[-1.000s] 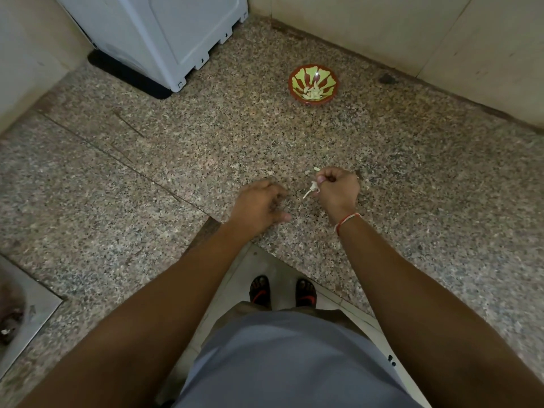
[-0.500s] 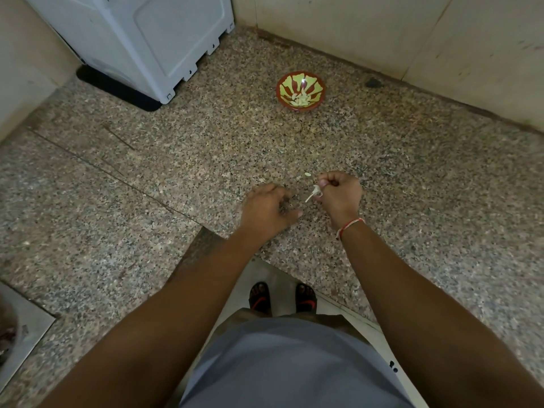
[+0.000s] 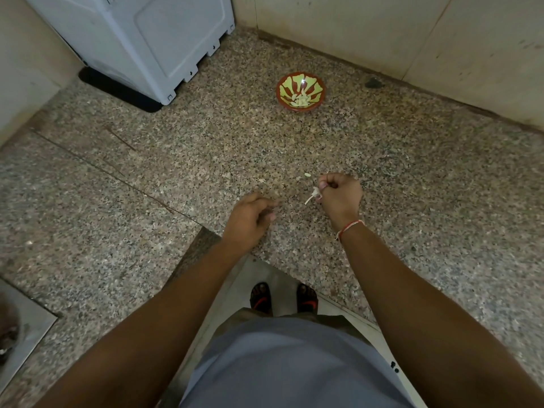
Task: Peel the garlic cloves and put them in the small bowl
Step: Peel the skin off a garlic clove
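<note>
Right hand [image 3: 341, 198] fingers curled, pinching small white papery garlic clove [image 3: 314, 195]. Left hand [image 3: 248, 220] loosely curled, empty, above speckled granite worktop [image 3: 412, 178]. Red-and-green patterned small bowl [image 3: 300, 91] well apart.

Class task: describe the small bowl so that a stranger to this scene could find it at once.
Start at the white appliance in the counter's back corner. Just right of it, near the wall, sits the bowl, well beyond both hands. It is round, red-rimmed with a yellow-green pattern, holding pale garlic.

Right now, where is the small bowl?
In the head view the small bowl sits on the granite counter far beyond both hands, near the back wall, right of the white appliance.
</note>
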